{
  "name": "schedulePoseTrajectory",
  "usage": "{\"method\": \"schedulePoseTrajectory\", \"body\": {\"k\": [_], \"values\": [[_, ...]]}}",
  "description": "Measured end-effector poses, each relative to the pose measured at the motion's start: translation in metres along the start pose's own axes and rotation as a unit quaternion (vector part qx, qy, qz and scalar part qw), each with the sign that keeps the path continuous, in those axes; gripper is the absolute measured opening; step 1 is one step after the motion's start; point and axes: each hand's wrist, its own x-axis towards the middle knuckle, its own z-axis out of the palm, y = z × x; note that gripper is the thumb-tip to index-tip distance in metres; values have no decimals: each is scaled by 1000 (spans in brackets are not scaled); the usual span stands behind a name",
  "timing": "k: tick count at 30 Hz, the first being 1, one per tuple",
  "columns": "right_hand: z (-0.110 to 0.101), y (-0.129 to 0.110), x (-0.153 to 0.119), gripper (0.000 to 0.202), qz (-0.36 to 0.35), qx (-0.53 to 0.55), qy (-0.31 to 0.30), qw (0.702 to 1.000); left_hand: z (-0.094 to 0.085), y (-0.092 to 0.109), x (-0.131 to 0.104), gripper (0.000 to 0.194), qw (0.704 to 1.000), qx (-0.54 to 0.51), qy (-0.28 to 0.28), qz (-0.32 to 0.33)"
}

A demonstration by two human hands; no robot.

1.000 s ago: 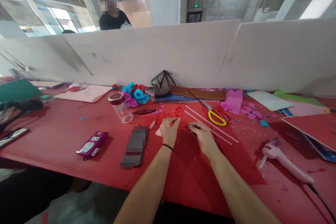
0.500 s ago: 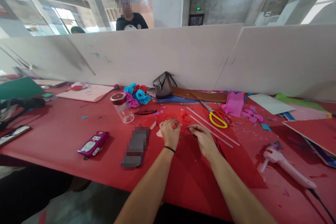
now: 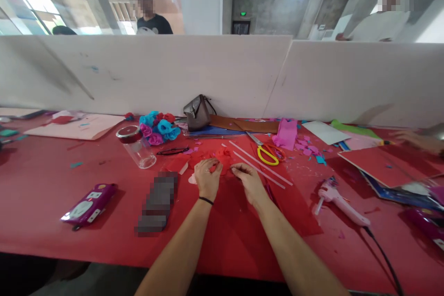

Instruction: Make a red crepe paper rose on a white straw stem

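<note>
Over the middle of the red table, my left hand [image 3: 208, 179] has its fingers curled closed around red crepe paper [image 3: 225, 161]. My right hand [image 3: 249, 181] is just to the right, thumb and forefinger pinched together at the paper's edge; whatever sits in the pinch is too small to make out. Red scraps lie under and behind both hands and blend with the table. Right of the hands are two pale thin sticks [image 3: 260, 169] and scissors [image 3: 268, 155] with yellow and orange handles. A pale pink paper piece [image 3: 192, 178] lies beside my left hand.
Left stand a clear jar [image 3: 138, 148], blue, pink and red paper flowers [image 3: 159, 127], a purple pack [image 3: 89, 206] and a dark phone-like object [image 3: 157, 203]. A pink glue gun [image 3: 343, 203] with its cord lies right. Another person's hand [image 3: 419, 141] reaches in at far right.
The view has turned right, so everything sits further left. Another person's hand and a person in a light top now show at right. My hands keep nearly the same pose at the paper.
</note>
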Motion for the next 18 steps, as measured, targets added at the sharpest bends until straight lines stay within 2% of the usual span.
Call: {"method": "schedulePoseTrajectory", "body": {"k": [4,13,18], "values": [[1,0,-1,10,-5,0,1,1000,2,-2,0,5,1000,-22,8,-12],[4,-2,-2,10,-1,-5,-2,1000,3,-5,-2,12,992,-72,4,-105],[5,-3,-4,10,-2,-14,1,1000,4,-4,-2,15,987,-104,13,-119]]}}
